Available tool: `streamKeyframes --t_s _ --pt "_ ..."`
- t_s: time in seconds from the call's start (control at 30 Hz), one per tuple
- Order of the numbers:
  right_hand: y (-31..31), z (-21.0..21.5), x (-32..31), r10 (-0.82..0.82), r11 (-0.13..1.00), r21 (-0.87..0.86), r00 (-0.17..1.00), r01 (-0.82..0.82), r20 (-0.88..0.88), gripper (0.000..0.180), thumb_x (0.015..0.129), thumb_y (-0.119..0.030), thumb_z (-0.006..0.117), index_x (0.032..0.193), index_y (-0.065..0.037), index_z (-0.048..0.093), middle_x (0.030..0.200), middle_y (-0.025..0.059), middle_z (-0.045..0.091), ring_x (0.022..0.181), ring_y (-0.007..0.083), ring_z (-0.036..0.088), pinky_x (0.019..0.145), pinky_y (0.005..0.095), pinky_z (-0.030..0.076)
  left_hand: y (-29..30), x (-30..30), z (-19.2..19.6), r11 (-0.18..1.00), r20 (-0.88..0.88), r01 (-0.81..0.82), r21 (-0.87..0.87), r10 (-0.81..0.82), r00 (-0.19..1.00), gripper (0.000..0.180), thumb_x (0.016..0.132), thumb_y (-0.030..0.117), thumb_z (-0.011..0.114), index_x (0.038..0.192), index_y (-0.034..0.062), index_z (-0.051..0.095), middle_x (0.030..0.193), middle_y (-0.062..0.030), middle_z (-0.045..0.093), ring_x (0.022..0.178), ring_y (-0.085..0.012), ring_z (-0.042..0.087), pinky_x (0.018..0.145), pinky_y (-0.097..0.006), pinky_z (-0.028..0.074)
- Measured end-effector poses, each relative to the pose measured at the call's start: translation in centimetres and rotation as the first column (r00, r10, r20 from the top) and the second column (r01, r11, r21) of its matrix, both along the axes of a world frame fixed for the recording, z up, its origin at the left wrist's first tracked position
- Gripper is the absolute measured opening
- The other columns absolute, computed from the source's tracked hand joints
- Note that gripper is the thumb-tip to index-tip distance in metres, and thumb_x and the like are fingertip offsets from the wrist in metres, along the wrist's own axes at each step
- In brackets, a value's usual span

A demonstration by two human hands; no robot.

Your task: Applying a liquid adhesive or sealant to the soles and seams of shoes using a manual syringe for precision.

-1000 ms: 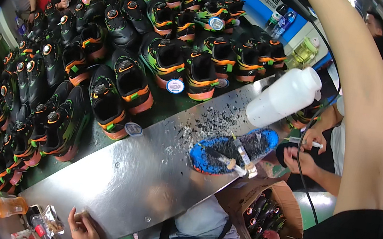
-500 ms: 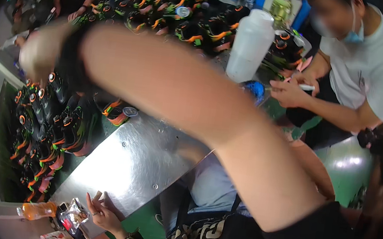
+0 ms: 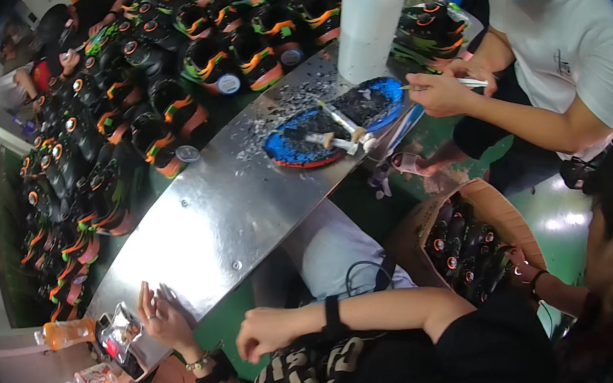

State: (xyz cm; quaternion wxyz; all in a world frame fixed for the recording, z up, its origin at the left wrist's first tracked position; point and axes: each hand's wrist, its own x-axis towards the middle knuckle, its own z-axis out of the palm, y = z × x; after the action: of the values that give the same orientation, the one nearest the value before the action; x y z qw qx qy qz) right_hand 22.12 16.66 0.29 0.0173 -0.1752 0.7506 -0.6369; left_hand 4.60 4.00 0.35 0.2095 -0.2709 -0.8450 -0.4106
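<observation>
Beside the near end of the metal table (image 3: 187, 214), my left hand (image 3: 166, 326) has its fingers stretched out, a beaded bracelet and black band at the wrist. A small greyish shape near its fingertips is too blurred to name. My right hand (image 3: 268, 334) hangs in front of my body, fingers curled in with nothing visible in them. Black shoes (image 3: 108, 196) with orange and green trim crowd the table's far left side. Farther up lie two blue-rimmed, sole-shaped pieces (image 3: 306, 133) covered in dark scraps, with white-handled tools (image 3: 342, 124) resting across them.
A white plastic bottle (image 3: 368, 29) stands behind the blue pieces. A person in a white shirt (image 3: 571, 64) holds a thin white tool on the right. A cardboard box (image 3: 488, 196) of shoes sits below. An orange drink bottle (image 3: 67, 333) and silver packet (image 3: 123, 328) are lower left.
My right arm, stretched across the view toward the shoes at the far left, has come back to my body. The blue pieces and the box now show. My left hand stays nearly in place.
</observation>
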Motion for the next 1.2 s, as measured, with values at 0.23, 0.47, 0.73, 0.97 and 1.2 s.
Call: streamKeyframes --t_s 0.23,0.47,0.73,0.97,1.2 --pt "4.6 -8.2 0.7 -0.062 0.956 -0.225 0.881 0.187 0.469 0.034 0.08 -0.028 0.072 0.105 -0.004 0.068 0.094 0.0071 0.072 0.083 0.0142 0.068 0.073 0.0255 0.05 -0.3 -0.4 -0.4 0.995 -0.044 -0.061 -0.084 0.057 0.997 0.036 0.081 -0.012 0.048 0.111 0.0009 0.064 0.109 -0.0097 0.063 0.092 -0.0227 0.065 0.076 -0.032 0.054" --pt "4.5 -14.2 0.6 -0.221 0.935 0.346 0.886 0.074 0.407 0.032 0.077 -0.025 0.07 0.104 -0.007 0.068 0.1 0.0139 0.068 0.094 0.032 0.063 0.082 0.0396 0.049 -0.1 -0.2 -0.3 0.992 -0.037 -0.048 -0.12 0.044 0.998 0.037 0.081 -0.011 0.049 0.111 0.0028 0.064 0.108 -0.01 0.063 0.092 -0.023 0.065 0.075 -0.031 0.053" --pt "4.4 -14.9 0.8 -0.337 0.903 0.397 0.845 0.165 0.415 0.032 0.08 -0.029 0.066 0.103 -0.006 0.068 0.099 0.0173 0.067 0.094 0.0351 0.062 0.082 0.0411 0.048 -0.1 -0.3 -0.4 0.991 -0.061 -0.062 -0.117 0.055 0.997 0.037 0.082 -0.014 0.048 0.112 0.0017 0.064 0.106 -0.0099 0.062 0.087 -0.0211 0.065 0.074 -0.029 0.055" --pt "4.2 -15.4 0.8 -0.357 0.905 0.377 0.831 0.195 0.427 0.032 0.081 -0.028 0.064 0.105 -0.007 0.067 0.101 0.0162 0.067 0.095 0.0338 0.062 0.082 0.0407 0.048 0.0 -0.1 -0.1 0.986 -0.06 -0.067 -0.15 0.059 0.996 0.035 0.084 -0.012 0.048 0.112 0.0016 0.064 0.105 -0.0087 0.062 0.087 -0.0198 0.066 0.074 -0.029 0.055" --pt "4.2 -15.1 0.8 -0.347 0.918 0.35 0.804 0.186 0.483 0.032 0.083 -0.028 0.06 0.108 -0.009 0.066 0.102 0.0159 0.067 0.096 0.0335 0.062 0.084 0.0407 0.048 0.3 -0.1 -0.1 0.978 -0.077 -0.102 -0.184 0.089 0.993 0.036 0.083 -0.011 0.048 0.111 0.0039 0.066 0.104 -0.009 0.064 0.086 -0.0203 0.066 0.071 -0.03 0.055"
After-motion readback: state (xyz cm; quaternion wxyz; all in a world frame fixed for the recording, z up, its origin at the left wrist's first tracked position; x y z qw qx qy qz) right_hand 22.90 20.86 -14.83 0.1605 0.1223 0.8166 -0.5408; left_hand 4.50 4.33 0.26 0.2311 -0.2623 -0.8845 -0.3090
